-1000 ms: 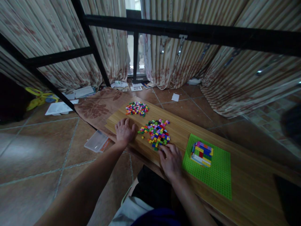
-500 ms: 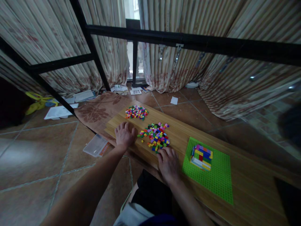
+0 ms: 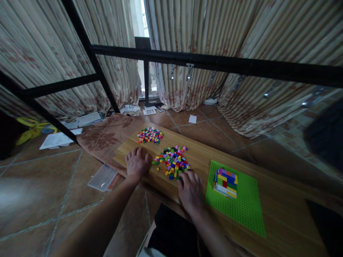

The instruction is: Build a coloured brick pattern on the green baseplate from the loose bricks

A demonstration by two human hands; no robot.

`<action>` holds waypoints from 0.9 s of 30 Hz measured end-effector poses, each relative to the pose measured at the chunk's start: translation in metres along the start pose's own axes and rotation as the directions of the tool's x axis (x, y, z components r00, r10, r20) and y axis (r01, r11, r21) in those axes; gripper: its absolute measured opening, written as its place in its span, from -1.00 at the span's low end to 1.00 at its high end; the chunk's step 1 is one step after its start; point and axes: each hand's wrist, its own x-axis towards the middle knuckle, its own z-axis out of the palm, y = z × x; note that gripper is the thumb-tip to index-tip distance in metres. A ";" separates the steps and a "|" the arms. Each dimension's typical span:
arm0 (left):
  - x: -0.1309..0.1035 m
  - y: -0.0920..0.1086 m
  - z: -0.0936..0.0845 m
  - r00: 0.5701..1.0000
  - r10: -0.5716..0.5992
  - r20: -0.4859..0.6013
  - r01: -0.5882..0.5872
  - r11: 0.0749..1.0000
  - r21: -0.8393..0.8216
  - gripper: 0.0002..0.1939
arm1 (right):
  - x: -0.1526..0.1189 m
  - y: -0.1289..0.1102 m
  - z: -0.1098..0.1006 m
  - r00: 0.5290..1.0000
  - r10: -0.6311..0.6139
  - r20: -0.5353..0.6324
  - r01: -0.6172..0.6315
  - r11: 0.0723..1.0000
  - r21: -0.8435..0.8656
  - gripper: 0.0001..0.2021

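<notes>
My left hand [image 3: 137, 163] rests on the wooden board [image 3: 197, 147], left of a loose pile of small toy building bricks [image 3: 175, 160]. Its fingers are a little apart and hold nothing visible. At the near right edge of that pile lies my right hand [image 3: 191, 191], fingers loosely bent and slightly apart, the tips by the nearest bricks. Whether they touch one is hard to see. A green studded baseplate [image 3: 248, 200] lies to the right of this hand. On it sits a low, many-coloured block of joined bricks [image 3: 225, 182].
A second pile of smaller bricks [image 3: 150, 135] sits at the board's far left. A brown patterned cloth [image 3: 100, 134] lies under the board. On the tiled floor is a clear plastic box [image 3: 103, 177]. A black metal frame [image 3: 171, 57] stands before curtains [image 3: 214, 32].
The camera view has shifted, so the scene sits lower and farther left. My right hand has moved slightly right relative to the brick pile; my left hand stays in place on the board.
</notes>
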 end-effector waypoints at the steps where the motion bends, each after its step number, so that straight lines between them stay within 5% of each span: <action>1: 0.000 0.000 0.000 1.000 0.001 0.002 -0.001 1.000 -0.004 -0.49 | 0.005 0.002 0.000 1.000 -0.005 -0.011 0.005 1.000 0.010 -0.86; 10: 0.000 -0.001 0.000 1.000 -0.006 0.004 0.006 1.000 -0.023 -0.49 | 0.066 0.018 0.013 0.999 -0.043 -0.011 0.043 0.998 -0.038 -0.83; 18: -0.002 -0.002 0.003 1.000 0.004 -0.022 -0.005 0.999 -0.042 -0.49 | 0.055 0.034 0.004 0.999 0.039 -0.033 -0.043 0.992 -0.118 -0.80; 27: -0.004 -0.001 0.000 1.000 -0.012 0.003 0.012 0.999 -0.046 -0.50 | 0.042 0.015 0.016 0.994 -0.107 0.001 0.107 0.994 0.002 -0.81</action>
